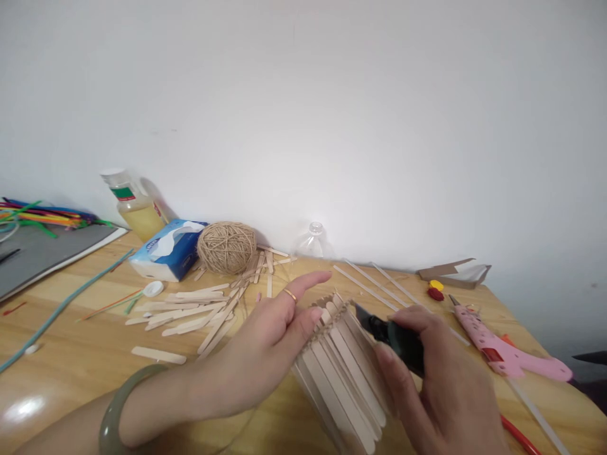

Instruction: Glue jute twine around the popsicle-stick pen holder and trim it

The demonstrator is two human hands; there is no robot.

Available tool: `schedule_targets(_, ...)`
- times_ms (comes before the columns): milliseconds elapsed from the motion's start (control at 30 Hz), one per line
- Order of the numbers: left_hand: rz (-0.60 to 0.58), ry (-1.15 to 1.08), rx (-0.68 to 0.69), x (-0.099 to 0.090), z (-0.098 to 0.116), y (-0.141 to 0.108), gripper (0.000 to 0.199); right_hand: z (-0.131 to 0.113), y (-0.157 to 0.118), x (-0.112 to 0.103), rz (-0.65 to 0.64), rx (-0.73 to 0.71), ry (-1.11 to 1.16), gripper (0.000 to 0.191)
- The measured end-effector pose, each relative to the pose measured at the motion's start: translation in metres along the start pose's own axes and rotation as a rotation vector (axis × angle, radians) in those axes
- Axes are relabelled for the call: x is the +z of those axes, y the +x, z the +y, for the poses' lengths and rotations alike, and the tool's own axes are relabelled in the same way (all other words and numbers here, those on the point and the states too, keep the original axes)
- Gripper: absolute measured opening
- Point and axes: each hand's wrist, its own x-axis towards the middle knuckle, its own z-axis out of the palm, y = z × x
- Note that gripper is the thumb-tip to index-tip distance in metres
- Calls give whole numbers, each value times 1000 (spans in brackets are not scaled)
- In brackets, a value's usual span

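A tilted container made of wooden craft sticks (336,373) stands at the lower middle, with twine (332,322) around its upper part. My left hand (270,335) rests at its top left edge, thumb on the stick ends and index finger stretched out above them. My right hand (436,373) is closed around a dark-handled cutter (398,338). The cutter's blade points up and left, close to the twine at the container's top right edge. Whether the blade touches the twine is too small to tell.
Loose craft sticks (190,309), a twine ball (227,246), a tissue box (168,249) and a glue bottle (137,208) are at the left. Behind stands a clear bottle top (314,240). Glue sticks (365,287) and a pink glue gun (502,347) lie at the right.
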Motion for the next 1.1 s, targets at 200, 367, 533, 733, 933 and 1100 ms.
schedule_targets(200,50,3,-9,-1,2,2,46,-2,4,-8,-84,-191,61,10)
schedule_targets(367,13,33,13,-1,1,3,44,-1,5,-11,-161,-224,18,9)
schedule_targets(533,29,70,67,0,2,2,42,-2,6,-12,-142,-213,5,11)
schedule_targets(733,25,68,89,-1,3,2,42,-1,6,-12,-135,-216,53,9)
schedule_targets(933,-37,78,120,-4,4,1,41,-2,6,-12,-122,-200,65,7)
schedule_targets(1100,-58,114,152,-6,5,0,39,-1,4,-12,-115,-192,33,8)
